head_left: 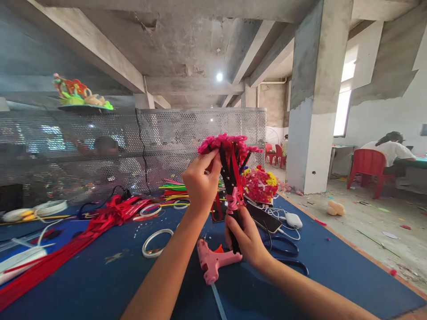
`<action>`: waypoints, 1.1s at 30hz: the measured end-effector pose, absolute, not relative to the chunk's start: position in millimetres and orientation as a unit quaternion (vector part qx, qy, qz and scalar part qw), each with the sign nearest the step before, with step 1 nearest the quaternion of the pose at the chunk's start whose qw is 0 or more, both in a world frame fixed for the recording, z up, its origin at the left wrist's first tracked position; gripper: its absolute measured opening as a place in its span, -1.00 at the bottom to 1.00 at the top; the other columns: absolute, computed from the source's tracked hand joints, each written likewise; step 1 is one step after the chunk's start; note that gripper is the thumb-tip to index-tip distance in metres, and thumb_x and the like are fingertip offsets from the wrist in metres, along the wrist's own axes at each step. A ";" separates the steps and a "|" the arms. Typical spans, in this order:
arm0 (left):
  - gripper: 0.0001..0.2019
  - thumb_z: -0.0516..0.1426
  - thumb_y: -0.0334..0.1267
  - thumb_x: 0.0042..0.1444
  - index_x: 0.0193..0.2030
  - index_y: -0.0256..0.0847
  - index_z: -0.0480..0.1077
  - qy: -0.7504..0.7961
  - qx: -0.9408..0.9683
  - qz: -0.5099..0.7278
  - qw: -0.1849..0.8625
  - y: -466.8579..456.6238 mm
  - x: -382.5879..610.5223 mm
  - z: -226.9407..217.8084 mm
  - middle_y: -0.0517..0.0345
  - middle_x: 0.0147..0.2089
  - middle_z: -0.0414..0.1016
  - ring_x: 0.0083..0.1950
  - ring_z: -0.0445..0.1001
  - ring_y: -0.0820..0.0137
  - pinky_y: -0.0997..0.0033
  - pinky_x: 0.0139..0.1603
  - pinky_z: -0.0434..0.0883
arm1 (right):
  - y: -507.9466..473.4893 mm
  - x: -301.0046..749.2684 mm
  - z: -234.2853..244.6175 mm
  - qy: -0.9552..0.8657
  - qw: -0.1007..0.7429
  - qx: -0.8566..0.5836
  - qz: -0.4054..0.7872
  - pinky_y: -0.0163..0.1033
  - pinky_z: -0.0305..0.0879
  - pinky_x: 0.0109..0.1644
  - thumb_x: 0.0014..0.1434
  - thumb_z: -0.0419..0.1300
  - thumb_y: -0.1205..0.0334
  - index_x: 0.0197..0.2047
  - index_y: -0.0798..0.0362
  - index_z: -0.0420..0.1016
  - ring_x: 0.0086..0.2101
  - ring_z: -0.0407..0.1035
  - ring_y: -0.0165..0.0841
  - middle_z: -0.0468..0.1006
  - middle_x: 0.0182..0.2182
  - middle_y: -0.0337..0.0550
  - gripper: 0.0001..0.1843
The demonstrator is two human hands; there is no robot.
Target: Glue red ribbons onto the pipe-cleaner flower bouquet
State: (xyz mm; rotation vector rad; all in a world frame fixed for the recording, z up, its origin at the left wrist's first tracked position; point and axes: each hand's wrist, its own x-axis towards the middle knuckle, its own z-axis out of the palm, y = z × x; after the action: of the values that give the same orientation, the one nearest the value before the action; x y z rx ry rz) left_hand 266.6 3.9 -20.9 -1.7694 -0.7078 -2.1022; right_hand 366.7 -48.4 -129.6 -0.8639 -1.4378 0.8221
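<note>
My right hand [247,235] is wrapped round the dark stems of a bouquet of pink fuzzy flowers [227,144], held upright above the blue table [100,275]. A pink bow [233,200] is tied round the stems just above that hand. My left hand [200,180] is raised beside the blooms, its fingers pinched on a flower or stem near the top. A pink glue gun [213,260] lies on the table right below my hands.
A second red and yellow flower bunch [260,184], a phone [265,218], scissors [287,251], tape rolls [154,240], red ribbon strips [110,213] and coloured stems [173,189] lie around. A perforated metal screen [167,142] backs the table. A person sits at the far right [390,153].
</note>
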 end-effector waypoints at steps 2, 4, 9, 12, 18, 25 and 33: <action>-0.80 0.05 -0.28 0.12 -0.20 -0.21 0.48 -0.243 -0.622 -0.733 0.127 2.7 267.4 -20.3 0.07 -0.29 0.56 -0.33 0.46 0.43 0.41 -0.27 0.35 | -48.4 366.6 -130.2 -0.618 0.597 -0.365 0.358 -0.42 0.08 -0.67 0.17 0.00 0.04 -0.29 -0.01 0.07 -0.72 0.12 -0.53 0.22 -0.71 -0.45 -0.78; -0.79 0.05 -0.28 0.12 -0.19 -0.21 0.48 -0.241 -0.630 -0.729 0.116 2.4 267.7 -19.9 0.06 -0.28 0.56 -0.31 0.46 0.42 0.40 -0.25 0.35 | -48.8 366.3 -130.7 -0.617 0.599 -0.354 0.369 -0.43 0.05 -0.69 0.18 -0.02 0.04 -0.28 -0.01 0.06 -0.75 0.08 -0.54 0.20 -0.72 -0.47 -0.78; -0.78 0.04 -0.27 0.11 -0.15 -0.19 0.47 -0.237 -0.659 -0.703 0.121 3.7 267.3 -19.9 0.04 -0.24 0.56 -0.29 0.46 0.40 0.38 -0.24 0.35 | -49.1 365.9 -129.4 -0.612 0.603 -0.343 0.379 -0.43 0.03 -0.70 0.17 -0.01 0.03 -0.31 -0.01 0.05 -0.76 0.06 -0.54 0.20 -0.74 -0.48 -0.77; -0.77 0.05 -0.23 0.11 -0.13 -0.17 0.45 -0.244 -0.664 -0.699 0.106 3.8 267.7 -20.7 0.05 -0.25 0.55 -0.34 0.45 0.41 0.38 -0.27 0.35 | -47.1 367.8 -126.2 -0.599 0.613 -0.345 0.384 -0.43 0.03 -0.72 0.15 0.00 0.03 -0.33 -0.02 0.05 -0.76 0.07 -0.54 0.21 -0.74 -0.48 -0.76; -0.81 0.06 -0.16 0.08 -0.26 -0.19 0.40 -0.240 -0.637 -0.730 -0.061 9.9 271.7 -24.2 0.18 -0.51 0.45 -0.54 0.38 0.50 0.48 -0.47 0.32 | -34.0 380.2 -121.2 -0.582 0.657 -0.352 0.323 -0.44 0.02 -0.72 0.14 0.03 0.06 -0.37 0.00 0.06 -0.75 0.13 -0.56 0.24 -0.66 -0.46 -0.77; -0.88 0.05 -0.21 0.06 -0.34 -0.22 0.28 -0.298 -0.580 -0.758 0.037 27.2 268.2 -35.1 0.07 -0.37 0.37 -0.31 0.35 0.39 0.39 -0.31 0.30 | -12.8 408.6 -124.4 -0.581 0.673 -0.425 0.167 -0.40 0.06 -0.67 0.13 0.04 0.06 -0.27 0.02 0.18 -0.73 0.18 -0.52 0.26 -0.66 -0.42 -0.79; -0.70 0.02 -0.09 0.08 -0.53 -0.22 0.39 -0.279 -0.760 -0.558 -0.180 19.6 294.2 -57.0 0.13 -0.55 0.41 -0.47 0.35 0.37 0.36 -0.37 0.27 | -4.6 421.2 -130.0 -0.558 0.679 -0.469 0.085 -0.28 0.22 -0.46 0.09 0.08 0.08 -0.12 0.06 0.31 -0.48 0.33 -0.35 0.43 -0.51 -0.19 -0.69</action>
State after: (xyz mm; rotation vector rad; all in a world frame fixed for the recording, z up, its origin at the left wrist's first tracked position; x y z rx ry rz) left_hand 294.2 19.6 -57.0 -2.7080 -0.9951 -1.9881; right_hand 421.2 -4.6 -130.0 -1.0532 -1.2534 0.1904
